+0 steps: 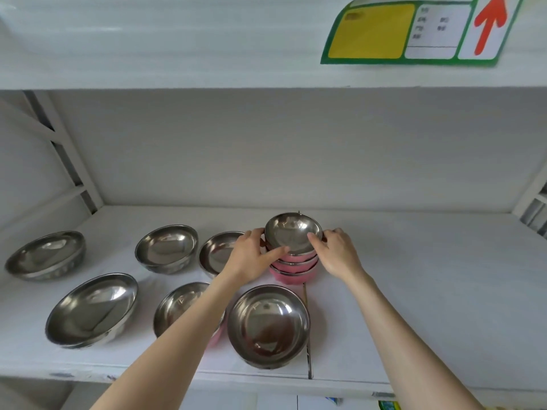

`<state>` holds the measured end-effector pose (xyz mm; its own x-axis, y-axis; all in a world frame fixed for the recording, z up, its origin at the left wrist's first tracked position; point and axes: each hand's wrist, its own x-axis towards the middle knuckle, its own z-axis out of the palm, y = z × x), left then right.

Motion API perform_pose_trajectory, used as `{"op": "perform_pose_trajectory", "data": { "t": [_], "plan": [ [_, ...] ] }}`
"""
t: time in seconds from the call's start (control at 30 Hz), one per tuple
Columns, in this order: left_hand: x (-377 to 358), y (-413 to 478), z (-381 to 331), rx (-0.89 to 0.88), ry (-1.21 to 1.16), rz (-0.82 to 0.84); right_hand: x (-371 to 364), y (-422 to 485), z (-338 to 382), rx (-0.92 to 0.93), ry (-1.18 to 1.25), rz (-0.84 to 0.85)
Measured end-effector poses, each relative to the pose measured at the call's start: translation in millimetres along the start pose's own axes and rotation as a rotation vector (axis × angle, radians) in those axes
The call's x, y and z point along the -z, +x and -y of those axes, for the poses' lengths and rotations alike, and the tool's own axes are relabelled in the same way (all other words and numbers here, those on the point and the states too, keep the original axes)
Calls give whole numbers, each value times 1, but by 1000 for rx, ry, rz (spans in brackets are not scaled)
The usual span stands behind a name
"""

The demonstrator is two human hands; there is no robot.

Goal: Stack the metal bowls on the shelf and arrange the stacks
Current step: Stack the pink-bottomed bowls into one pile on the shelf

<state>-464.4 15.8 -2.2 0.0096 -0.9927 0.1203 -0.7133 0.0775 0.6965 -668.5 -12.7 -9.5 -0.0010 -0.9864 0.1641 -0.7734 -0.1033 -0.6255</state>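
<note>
A short stack of pink-sided metal bowls (pixel 293 269) stands mid-shelf, its top bowl (pixel 293 233) tilted toward me. My left hand (pixel 251 255) grips the top bowl's left rim with the thumb over its front edge. My right hand (pixel 337 253) holds its right rim. Several single metal bowls lie around: one at the far left (pixel 46 255), one front left (pixel 91 310), one at the back (pixel 166 248), one behind my left wrist (pixel 214 253), a pink-sided one under my left forearm (pixel 177 306), and one at the front centre (pixel 268 325).
The white shelf board (pixel 414 291) has bare surface to the right of the stack. A seam (pixel 307 335) runs front to back beside the front bowl. An upper shelf (pixel 177 54) hangs overhead with a green-framed label (pixel 414 31). Diagonal frame struts (pixel 65 155) stand at the left.
</note>
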Motion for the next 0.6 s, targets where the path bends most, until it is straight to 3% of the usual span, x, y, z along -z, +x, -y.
{"op": "perform_pose_trajectory", "data": {
  "t": [0.4, 0.6],
  "plan": [
    [5, -12, -7, 15, 209, 60, 3, -14, 11, -7, -178, 59],
    [23, -34, -5, -87, 502, -75, 15, -33, 19, 79, -360, -53]
  ]
}}
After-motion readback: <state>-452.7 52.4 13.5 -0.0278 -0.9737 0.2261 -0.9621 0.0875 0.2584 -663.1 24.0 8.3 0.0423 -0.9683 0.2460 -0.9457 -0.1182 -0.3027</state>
